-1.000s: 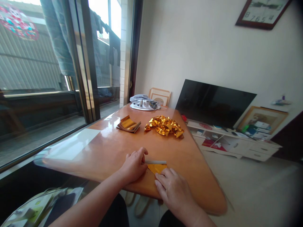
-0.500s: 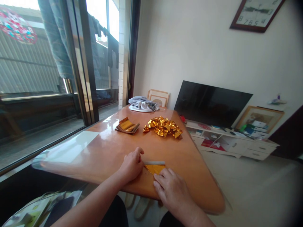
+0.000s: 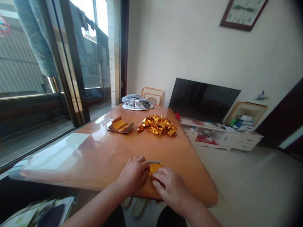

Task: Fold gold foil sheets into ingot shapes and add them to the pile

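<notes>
A small sheet of gold foil paper (image 3: 154,167), partly folded with a pale strip along its far edge, lies on the table near its front edge. My left hand (image 3: 134,172) is closed on the left side of the sheet, fingers curled over it. From the right, my right hand (image 3: 169,184) grips the near right part, its fingertips on the foil and its thumb just below. Both hands cover much of the sheet. Beyond them sits a heap of folded gold foil pieces (image 3: 159,124), with one loose piece (image 3: 140,127) beside it. A stack of flat gold foil sheets (image 3: 120,125) lies to the left.
The glossy wooden table (image 3: 104,154) narrows away from me. Folded cloth (image 3: 137,102) is piled at its far end. A television (image 3: 203,99) stands on a white cabinet (image 3: 243,140) at the right. Glass sliding doors (image 3: 68,63) run along the left.
My left hand's raised finger has come down onto the foil, and the hand has shifted over its left part. Less of the sheet shows. The view has turned slightly right.
</notes>
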A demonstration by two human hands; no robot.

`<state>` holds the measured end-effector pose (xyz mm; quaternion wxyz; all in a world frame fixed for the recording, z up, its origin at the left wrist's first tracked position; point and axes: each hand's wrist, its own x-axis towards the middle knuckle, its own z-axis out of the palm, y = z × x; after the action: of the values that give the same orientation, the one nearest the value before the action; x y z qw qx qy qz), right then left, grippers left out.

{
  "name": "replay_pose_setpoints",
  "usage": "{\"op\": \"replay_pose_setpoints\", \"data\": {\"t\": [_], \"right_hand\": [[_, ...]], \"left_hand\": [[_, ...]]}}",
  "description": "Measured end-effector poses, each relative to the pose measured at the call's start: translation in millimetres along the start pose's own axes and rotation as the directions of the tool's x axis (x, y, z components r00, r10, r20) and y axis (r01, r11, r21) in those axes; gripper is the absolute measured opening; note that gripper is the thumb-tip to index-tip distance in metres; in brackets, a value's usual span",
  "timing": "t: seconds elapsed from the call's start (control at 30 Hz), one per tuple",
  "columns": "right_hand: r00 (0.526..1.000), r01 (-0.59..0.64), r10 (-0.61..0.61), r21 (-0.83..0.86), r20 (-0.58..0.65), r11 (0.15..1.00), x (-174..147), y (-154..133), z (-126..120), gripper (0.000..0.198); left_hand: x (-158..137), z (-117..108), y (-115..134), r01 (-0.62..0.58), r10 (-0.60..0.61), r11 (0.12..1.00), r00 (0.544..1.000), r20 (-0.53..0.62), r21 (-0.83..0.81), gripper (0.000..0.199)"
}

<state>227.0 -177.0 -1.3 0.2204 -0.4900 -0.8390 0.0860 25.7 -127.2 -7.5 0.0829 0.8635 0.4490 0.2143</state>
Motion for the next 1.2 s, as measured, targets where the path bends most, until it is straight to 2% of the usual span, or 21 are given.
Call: {"op": "replay_pose_setpoints", "data": {"t": [0.13,0.3,0.5,0.73,0.97,1.2], "right_hand": [[0.99,-0.089,0.093,0.047,-0.109,0.995,-3.4,26.8,-5.5,0.019],[0.986,-0.128,0.134,0.068,-0.094,0.989,-5.9,43.2,-8.1,0.016],[0.995,-0.076,0.08,0.057,-0.056,0.995,-1.3,42.2,-12.9,0.02],[1.0,-0.018,0.017,-0.016,-0.013,1.0,6.8,41.2,-14.5,0.039],[0.997,0.06,-0.059,-0.012,0.048,0.998,20.4,49.4,-17.8,0.02],[0.987,0.088,-0.095,0.055,0.131,0.995,35.2,60.7,-25.7,0.017]], "left_hand": [[-1.0,-8.3,4.9,0.015,-0.016,0.999,1.0,0.021,0.04,0.011],[-0.5,-10.3,7.9,0.02,-0.021,0.998,1.0,0.018,0.064,0.013],[-1.4,-8.4,6.7,-0.002,0.001,0.997,1.0,0.015,0.076,0.017],[-2.1,-8.1,5.7,-0.001,0.001,0.999,1.0,0.013,0.042,0.028],[-0.5,-10.3,4.4,0.026,-0.026,1.0,0.999,0.03,0.004,0.03],[3.0,-4.5,3.6,0.072,-0.073,0.997,0.997,0.014,0.034,0.012]]}}
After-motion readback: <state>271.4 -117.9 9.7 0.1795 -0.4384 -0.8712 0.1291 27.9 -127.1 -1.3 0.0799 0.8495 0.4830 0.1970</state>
